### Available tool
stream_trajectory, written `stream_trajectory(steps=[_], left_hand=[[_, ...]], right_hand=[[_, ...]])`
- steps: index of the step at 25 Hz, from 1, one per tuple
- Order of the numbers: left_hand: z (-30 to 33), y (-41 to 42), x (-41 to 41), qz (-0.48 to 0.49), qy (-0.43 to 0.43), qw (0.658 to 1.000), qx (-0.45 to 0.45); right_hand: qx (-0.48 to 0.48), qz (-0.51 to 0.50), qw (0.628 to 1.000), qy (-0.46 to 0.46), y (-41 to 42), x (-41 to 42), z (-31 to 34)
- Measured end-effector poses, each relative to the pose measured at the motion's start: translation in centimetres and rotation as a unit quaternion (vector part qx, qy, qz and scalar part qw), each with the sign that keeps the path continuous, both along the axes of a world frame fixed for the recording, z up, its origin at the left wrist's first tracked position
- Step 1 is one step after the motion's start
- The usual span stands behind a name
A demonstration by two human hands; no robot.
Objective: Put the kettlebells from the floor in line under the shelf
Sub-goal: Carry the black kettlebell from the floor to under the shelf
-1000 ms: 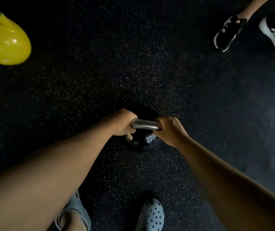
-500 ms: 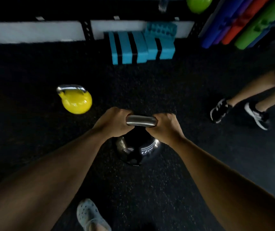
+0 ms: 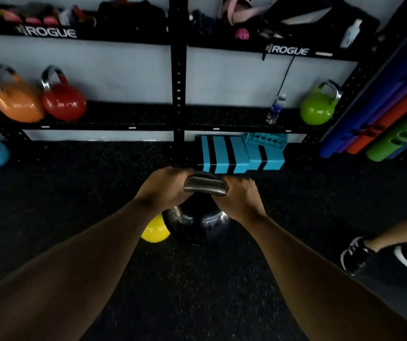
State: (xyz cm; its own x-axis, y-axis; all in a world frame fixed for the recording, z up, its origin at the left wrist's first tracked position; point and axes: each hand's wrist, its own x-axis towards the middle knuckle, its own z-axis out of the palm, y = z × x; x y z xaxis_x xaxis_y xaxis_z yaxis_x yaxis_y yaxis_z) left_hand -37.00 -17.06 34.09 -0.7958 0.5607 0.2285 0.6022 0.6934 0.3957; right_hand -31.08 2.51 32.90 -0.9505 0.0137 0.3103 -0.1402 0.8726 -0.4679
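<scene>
Lifted off the floor since the earlier frame, the black kettlebell [image 3: 195, 223] hangs in a two-handed grip: left hand [image 3: 165, 189] and right hand [image 3: 238, 198] are clenched on its steel handle. Just below-left of the grip, the yellow kettlebell [image 3: 154, 231] waits on the floor. Ahead, the shelf [image 3: 128, 114] reads "ROGUE"; both kettlebells look left to place.

Dark speckled rubber floor [image 3: 74, 193] meets a pale wall [image 3: 123, 70]; black steel shelving [image 3: 178, 82] — marked ROGUE — spans it, with coloured foam rollers [image 3: 394, 119] leaning at right.
</scene>
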Motion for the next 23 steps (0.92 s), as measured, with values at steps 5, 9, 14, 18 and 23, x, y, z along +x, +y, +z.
stream_trajectory(steps=[5,9,14,18,23], left_hand=[[1.9,3.1,-8.3,0.053,0.017,0.998,-0.004],[1.5,7.1,-16.2,0.094,0.008,0.996,-0.005],[-0.6,12.2,-28.1,0.119,0.007,0.993,0.004],[-1.7,15.9,-37.7,0.121,0.0,0.993,-0.002],[-4.7,20.6,-48.9,0.1,0.019,0.995,0.0]], right_hand=[[0.0,0.033,0.999,0.015,2.9,-9.9,1.7],[-0.003,0.032,0.999,0.004,6.8,-18.9,2.1],[-0.004,0.024,1.0,0.008,11.3,-31.1,1.4],[-0.034,-0.001,0.999,-0.004,14.5,-40.9,-0.8],[-0.039,-0.019,0.999,-0.018,19.1,-51.5,-4.0]])
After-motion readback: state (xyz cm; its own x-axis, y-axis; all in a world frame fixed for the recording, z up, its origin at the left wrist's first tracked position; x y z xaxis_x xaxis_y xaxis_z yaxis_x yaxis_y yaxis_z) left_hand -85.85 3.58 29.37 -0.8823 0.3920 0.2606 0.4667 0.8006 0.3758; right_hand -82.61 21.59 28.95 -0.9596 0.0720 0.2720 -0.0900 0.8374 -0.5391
